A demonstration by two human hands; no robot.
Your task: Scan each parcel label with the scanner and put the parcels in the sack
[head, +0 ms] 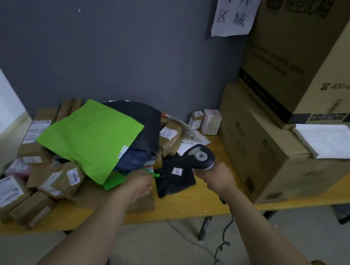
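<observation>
1. Right hand (215, 179) is curled tight round the handle of the scanner (199, 156). Scanner head points down-left, held over the table just above the black parcel (171, 183).
2. Scanner: dark rounded plastic head, grey oval top panel with a round button. Coiled black cable (225, 243) hangs below the table edge.
3. Black parcel: flat, crinkled, glossy poly bag with a small white label face up. It lies on the table (181, 209) just right of the pile.
4. Left hand (139, 184) reaches forward, back of hand up, into the pile's lower edge by the green mailer (89, 136). Fingertips are hidden under the bags, so can't tell if it grips anything.
5. Green mailer: bright, smooth, flat plastic, tilted on top of the pile. Dark mailer (142, 117) behind it is matte and wrinkled.
6. Brown boxes (61, 179): small taped cardboard with white printed labels, heaped at the table's left end.
7. Table: yellow wood-look top, dark metal legs.
8. Both forearms are bare and stretched forward.
9. Two large cartons (276, 163) are stacked at the right against the grey wall. Paper stack (333, 142) sits on the lower one, paper sign (234, 9) on the wall.
</observation>
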